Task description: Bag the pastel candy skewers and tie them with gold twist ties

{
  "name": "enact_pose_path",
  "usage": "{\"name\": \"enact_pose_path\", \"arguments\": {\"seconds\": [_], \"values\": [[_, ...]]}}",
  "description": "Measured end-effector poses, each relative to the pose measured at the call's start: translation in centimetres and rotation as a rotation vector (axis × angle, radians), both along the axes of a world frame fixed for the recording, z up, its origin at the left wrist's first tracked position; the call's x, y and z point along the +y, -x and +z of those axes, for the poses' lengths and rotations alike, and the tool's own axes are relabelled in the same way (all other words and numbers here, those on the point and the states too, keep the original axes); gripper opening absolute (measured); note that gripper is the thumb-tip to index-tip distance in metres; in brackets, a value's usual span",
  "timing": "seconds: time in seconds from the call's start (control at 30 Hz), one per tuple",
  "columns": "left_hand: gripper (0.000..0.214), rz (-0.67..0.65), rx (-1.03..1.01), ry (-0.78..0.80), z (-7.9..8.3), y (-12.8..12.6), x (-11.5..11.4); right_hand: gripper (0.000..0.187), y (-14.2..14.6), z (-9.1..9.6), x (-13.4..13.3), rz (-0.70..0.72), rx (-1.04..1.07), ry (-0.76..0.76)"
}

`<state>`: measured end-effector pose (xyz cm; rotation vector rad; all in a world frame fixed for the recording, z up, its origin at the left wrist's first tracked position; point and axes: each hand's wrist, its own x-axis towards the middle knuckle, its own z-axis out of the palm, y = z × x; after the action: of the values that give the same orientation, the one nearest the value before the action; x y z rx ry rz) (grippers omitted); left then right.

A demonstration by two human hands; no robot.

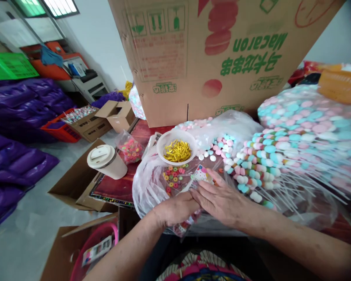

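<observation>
My left hand (175, 208) is closed round the lower end of a small clear printed packet (203, 174) that lies on a plastic bag of coloured candy rings (174, 177). My right hand (219, 197) lies flat over the packet, fingers stretched out and pressing on it. Just beyond them stands a white bowl (163, 145) of gold twist ties (178, 151). To the right lies a heap of marshmallow skewers (261, 164) in pink, white and blue with white sticks.
A lidded paper cup (105, 160) lies tilted at the table's left edge beside a small bag of sweets (130, 150). A big Macaron carton (210, 54) stands behind. Bagged marshmallows (310, 121) pile up right. Cardboard boxes (105, 119), a red crate (60, 130) and purple bags (14, 156) cover the floor left.
</observation>
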<state>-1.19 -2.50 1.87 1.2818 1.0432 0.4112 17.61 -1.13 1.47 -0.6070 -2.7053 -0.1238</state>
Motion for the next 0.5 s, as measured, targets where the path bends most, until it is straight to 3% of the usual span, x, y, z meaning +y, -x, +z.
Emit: {"name": "enact_pose_path", "arguments": {"seconds": [0.07, 0.1, 0.17, 0.23, 0.33, 0.37, 0.4, 0.43, 0.5], "values": [[0.011, -0.172, 0.061, 0.027, 0.1, 0.3, -0.1, 0.024, 0.3, -0.8, -0.2, 0.057, -0.086, -0.023], [0.011, -0.24, 0.149, -0.034, 0.1, 0.4, -0.2, 0.022, 0.4, -1.2, -0.3, 0.074, -0.135, 0.012], [0.013, -0.336, 0.421, -0.327, 0.2, 0.6, -0.6, 0.015, 0.8, -1.8, -0.7, 0.031, -0.185, 0.244], [0.013, -0.441, 0.652, -0.709, 0.3, 1.0, -1.2, 0.012, 1.4, -2.0, -1.4, -0.104, -0.137, 0.719], [0.016, -0.504, 0.693, -1.127, 0.0, 2.1, -2.1, 0.017, 2.4, -1.0, -1.7, -0.338, -0.014, 1.597], [0.018, -0.452, 0.648, -1.182, -0.2, 2.6, -2.3, 0.019, 2.7, -0.4, -1.2, -0.356, 0.017, 1.795], [0.019, -0.353, 0.589, -1.181, -0.4, 3.1, -2.6, 0.022, 3.0, 0.4, -0.3, -0.327, 0.04, 1.893], [0.02, -0.217, 0.515, -1.121, -0.7, 3.6, -2.7, 0.026, 3.3, 1.3, 1.1, -0.272, 0.066, 1.88], [0.019, 0.172, 0.295, -0.823, -1.2, 4.4, -2.9, 0.034, 4.4, 2.8, 5.1, -0.171, 0.092, 1.559]]}}
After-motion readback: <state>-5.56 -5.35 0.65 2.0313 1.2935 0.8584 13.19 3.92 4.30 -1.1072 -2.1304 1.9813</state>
